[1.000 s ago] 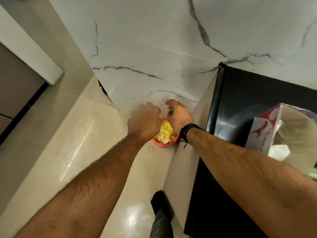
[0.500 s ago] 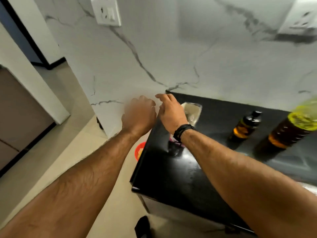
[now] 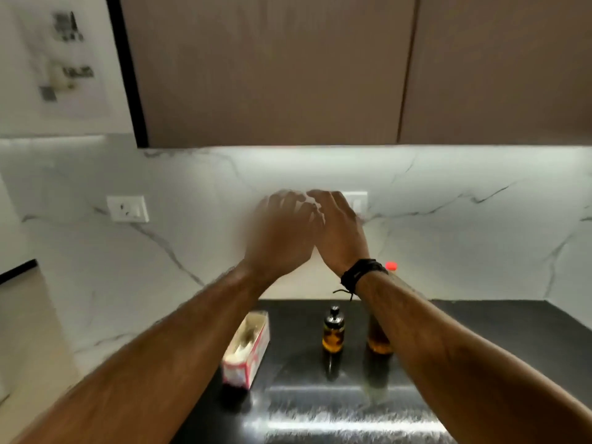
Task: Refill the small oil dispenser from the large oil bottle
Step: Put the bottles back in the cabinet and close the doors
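The small oil dispenser [image 3: 333, 331], clear glass with a black pump top and amber oil in its lower half, stands on the black counter [image 3: 496, 341]. Just to its right stands the large oil bottle [image 3: 378, 339] with a red cap [image 3: 391, 266]; my right forearm hides most of it. My left hand [image 3: 282, 232] and my right hand [image 3: 339, 229] are raised together in front of the marble wall, well above both bottles, touching each other. Both hands hold nothing; the left one is motion-blurred, fingers loosely apart.
A white and red tissue box [image 3: 246, 347] lies at the counter's left end. Wall sockets [image 3: 127, 208] sit on the marble backsplash. Brown overhead cabinets [image 3: 272, 68] hang above. The counter's left edge drops off beside the box.
The view has swung up from the floor and the orange bin to the counter and cabinets. Both hands rose with it and stay together, still holding nothing.
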